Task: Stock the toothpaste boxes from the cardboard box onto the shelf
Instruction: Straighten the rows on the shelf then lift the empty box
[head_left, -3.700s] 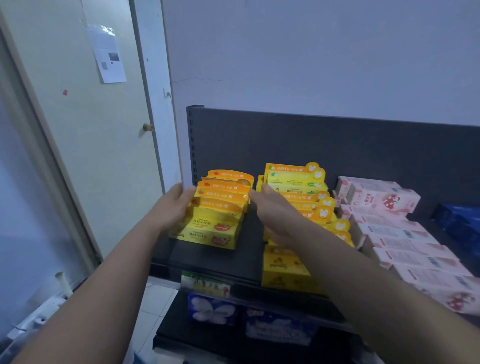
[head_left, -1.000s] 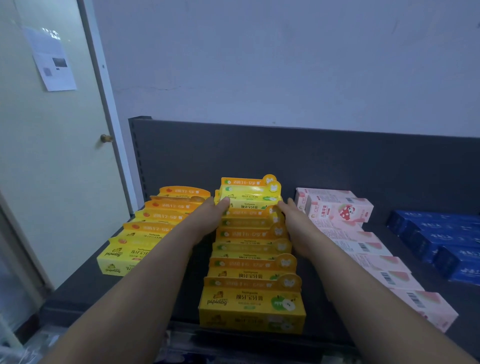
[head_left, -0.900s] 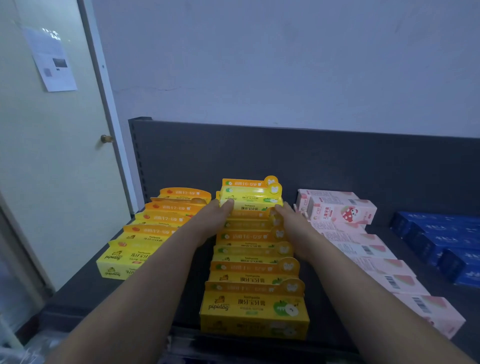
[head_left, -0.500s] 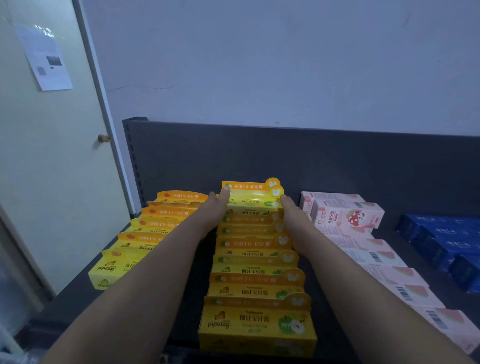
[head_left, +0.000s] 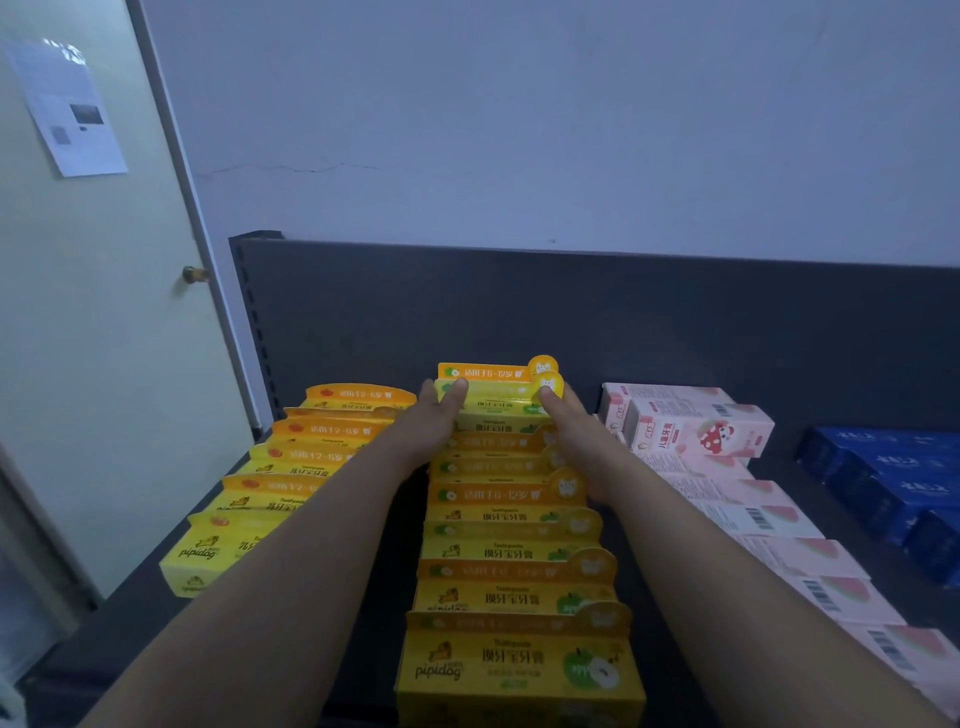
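Observation:
A row of yellow toothpaste boxes (head_left: 514, 597) runs front to back down the middle of the dark shelf (head_left: 374, 587). My left hand (head_left: 434, 421) and my right hand (head_left: 569, 431) reach to the far end of this row. They press on the two ends of a yellow toothpaste box (head_left: 498, 405) lying on top near the back, fingertips at its upper corners. One more box stands behind it against the back panel. The cardboard box is out of view.
A slanted row of orange-yellow boxes (head_left: 311, 457) lies left of the middle row, pink boxes (head_left: 727, 499) right of it, blue boxes (head_left: 883, 478) at the far right. The shelf's dark back panel (head_left: 623, 322) rises behind. A pale door (head_left: 104, 364) stands at the left.
Both hands have slid a little farther back along the middle row, from its flanks to the top rear box. Earlier they were at the left row.

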